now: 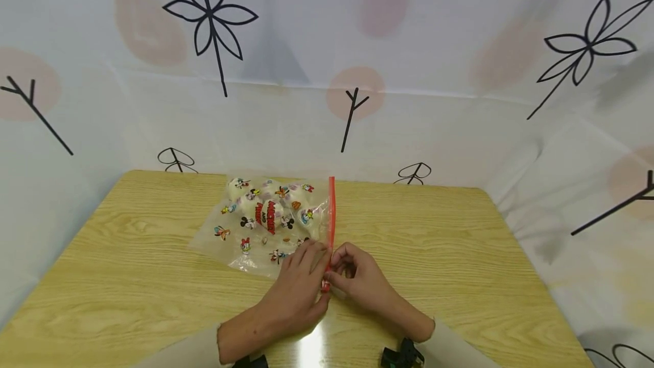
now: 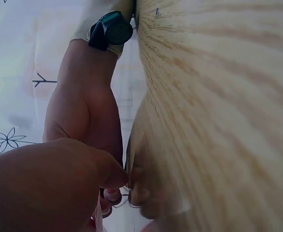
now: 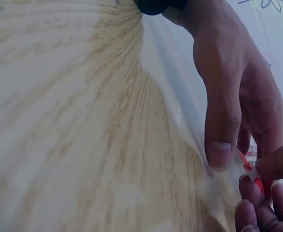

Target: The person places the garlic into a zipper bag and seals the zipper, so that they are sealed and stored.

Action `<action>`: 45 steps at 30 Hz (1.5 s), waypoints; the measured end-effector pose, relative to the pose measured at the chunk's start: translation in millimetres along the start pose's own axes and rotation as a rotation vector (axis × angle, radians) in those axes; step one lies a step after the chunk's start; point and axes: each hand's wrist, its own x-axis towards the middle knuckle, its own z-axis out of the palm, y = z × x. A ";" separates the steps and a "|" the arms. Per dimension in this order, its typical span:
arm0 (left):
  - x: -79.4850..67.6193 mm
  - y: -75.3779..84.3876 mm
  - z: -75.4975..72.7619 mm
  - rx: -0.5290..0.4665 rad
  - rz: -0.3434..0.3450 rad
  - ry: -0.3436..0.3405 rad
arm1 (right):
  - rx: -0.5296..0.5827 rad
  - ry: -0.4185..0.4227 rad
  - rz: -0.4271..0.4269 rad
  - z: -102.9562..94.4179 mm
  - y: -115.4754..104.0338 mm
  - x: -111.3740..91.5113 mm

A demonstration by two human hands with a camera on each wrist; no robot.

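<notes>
A clear resealable plastic bag [image 1: 255, 254] printed with cartoon figures lies on the table, its red closure strip [image 1: 332, 203] along the right side. Pale rounded items show through it. My left hand [image 1: 296, 288] rests on the bag's lower right corner, fingers nearly straight, thumb beside the strip's near end. With thumb and forefinger, my right hand [image 1: 363, 277] pinches the strip near that end. A small pale piece [image 3: 251, 174] on the red strip sits between the right fingertips in the right wrist view. My left thumb [image 2: 113, 174] partly hides this spot in the left wrist view.
The wooden table [image 1: 434, 231] extends on both sides of the bag. A white cloth [image 1: 306, 129] with plant drawings hangs behind and beside it. Black devices [image 1: 402, 354] are strapped to both wrists.
</notes>
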 end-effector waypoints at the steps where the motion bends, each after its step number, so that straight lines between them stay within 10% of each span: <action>1: -1.0 1.0 -0.8 -0.004 -0.003 0.005 | 0.006 0.001 0.005 0.3 -0.4 -0.2; 12: -10.1 17.8 -16.2 -0.147 -0.085 0.175 | 0.096 0.048 0.042 3.3 0.7 -2.4; 30: -12.7 26.3 -17.5 -0.851 -0.399 -0.130 | 0.278 0.132 0.124 -0.5 -4.6 -1.8; 37: -12.7 27.7 -6.7 -1.317 -0.525 -0.279 | 0.301 0.156 0.136 0.1 -3.9 -1.7; 45: -7.2 18.1 3.1 -1.667 -0.743 -0.298 | 0.292 0.164 0.152 0.1 -1.5 -1.2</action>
